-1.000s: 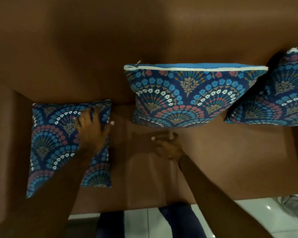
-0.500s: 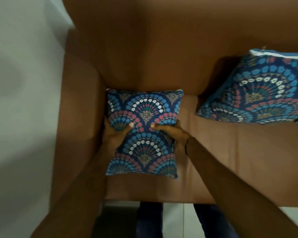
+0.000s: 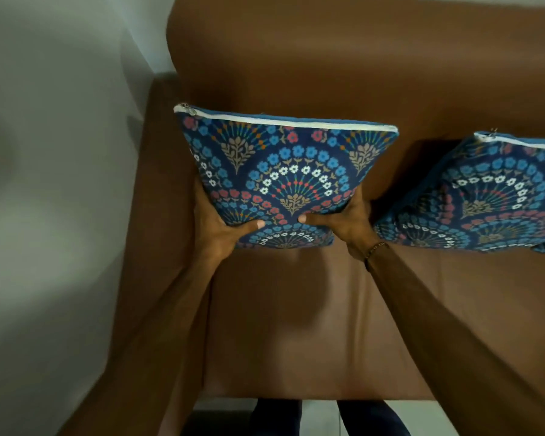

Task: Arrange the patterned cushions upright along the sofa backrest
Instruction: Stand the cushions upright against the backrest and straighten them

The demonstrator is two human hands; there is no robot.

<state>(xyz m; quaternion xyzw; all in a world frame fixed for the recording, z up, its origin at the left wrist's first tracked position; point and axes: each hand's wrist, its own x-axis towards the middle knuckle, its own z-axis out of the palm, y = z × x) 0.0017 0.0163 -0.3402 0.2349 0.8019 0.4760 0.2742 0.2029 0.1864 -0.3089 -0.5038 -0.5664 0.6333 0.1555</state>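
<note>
Both hands are gripping one patterned cushion by its lower corners, left hand and right hand with thumbs pressing its face. It is standing upright against the backrest, beside the left armrest. A second cushion is leaning just right; bare seat lies near. No writing is readable.

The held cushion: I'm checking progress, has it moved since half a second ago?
Yes. The held cushion lay flat on the sofa seat; both hands now tip it up, zip edge on top, toward the backrest.
</note>
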